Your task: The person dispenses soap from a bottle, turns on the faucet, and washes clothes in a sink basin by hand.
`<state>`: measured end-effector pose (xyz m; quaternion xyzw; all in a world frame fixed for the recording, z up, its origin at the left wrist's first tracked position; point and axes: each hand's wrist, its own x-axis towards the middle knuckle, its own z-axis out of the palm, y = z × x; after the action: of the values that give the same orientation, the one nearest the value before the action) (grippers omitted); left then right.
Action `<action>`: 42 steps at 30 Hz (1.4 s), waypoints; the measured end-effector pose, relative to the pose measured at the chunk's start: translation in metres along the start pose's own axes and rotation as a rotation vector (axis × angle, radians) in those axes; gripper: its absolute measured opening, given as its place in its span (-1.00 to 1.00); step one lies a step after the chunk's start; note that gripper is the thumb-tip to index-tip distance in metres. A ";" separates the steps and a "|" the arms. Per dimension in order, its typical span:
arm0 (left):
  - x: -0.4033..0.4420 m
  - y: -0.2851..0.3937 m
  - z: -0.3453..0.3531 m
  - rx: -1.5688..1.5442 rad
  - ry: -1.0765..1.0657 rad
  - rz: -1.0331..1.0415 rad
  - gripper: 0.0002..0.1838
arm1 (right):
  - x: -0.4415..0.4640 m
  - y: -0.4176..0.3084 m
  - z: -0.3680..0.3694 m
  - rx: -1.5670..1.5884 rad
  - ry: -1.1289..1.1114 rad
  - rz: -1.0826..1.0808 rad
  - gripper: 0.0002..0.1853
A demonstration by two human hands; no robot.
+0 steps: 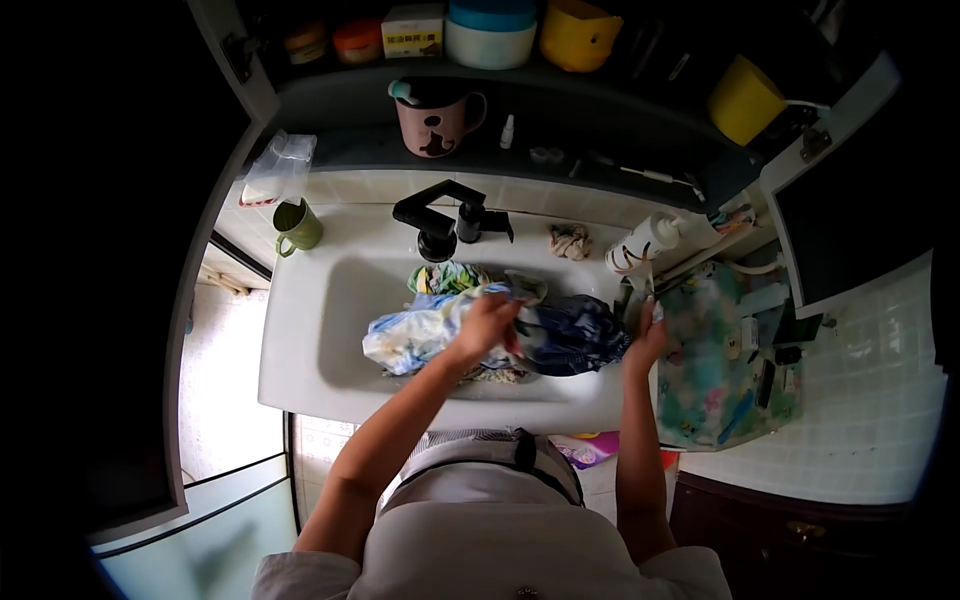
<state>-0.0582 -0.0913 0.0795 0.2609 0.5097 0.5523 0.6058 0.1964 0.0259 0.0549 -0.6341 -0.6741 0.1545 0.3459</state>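
Note:
My left hand [485, 325] is closed on a bunched garment where its pale part [415, 335], white with blue and yellow patches, meets a dark navy part [575, 335]. Whether these are one piece or two I cannot tell. At the right end of the dark cloth, my right hand [645, 345] has its fingers curled round something greyish that I cannot make out. Under the clothes lies the white sink [340, 300], and a green-yellow patterned cloth [450, 278] sits behind them, below the black faucet [437, 225].
On the sink's rim stand a green mug [298, 228], a crumpled cloth [570, 242] and a white pump bottle [645, 243]. A pink mug [432, 122] is on the shelf above. Small items lie on a patterned mat [700, 390] at right. Cabinet doors [850, 190] hang open on both sides.

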 end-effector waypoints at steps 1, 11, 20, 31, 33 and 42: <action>-0.005 0.005 0.017 0.001 -0.055 0.046 -0.72 | 0.001 0.034 0.025 0.027 -0.008 -0.028 -0.62; 0.015 -0.112 0.014 1.126 -0.531 0.102 -0.62 | -0.085 -0.015 0.059 0.182 -0.567 -0.367 -0.28; -0.010 -0.103 -0.125 1.461 0.555 0.009 -0.32 | -0.101 -0.004 0.124 -0.002 -0.414 -0.438 -0.78; -0.019 -0.053 -0.134 1.093 0.641 0.644 -0.90 | -0.069 -0.044 0.060 0.357 -0.024 -0.351 -0.65; -0.033 -0.033 -0.119 1.009 0.574 0.627 -0.93 | -0.065 -0.046 0.051 0.411 -0.036 -0.243 -0.65; -0.005 -0.037 -0.076 0.124 0.171 0.212 -0.71 | -0.077 -0.118 0.096 0.150 -0.283 -0.734 -0.68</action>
<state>-0.1115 -0.1240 0.0221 0.3020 0.5621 0.6008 0.4815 0.0413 -0.0433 0.0423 -0.2966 -0.8838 0.1552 0.3270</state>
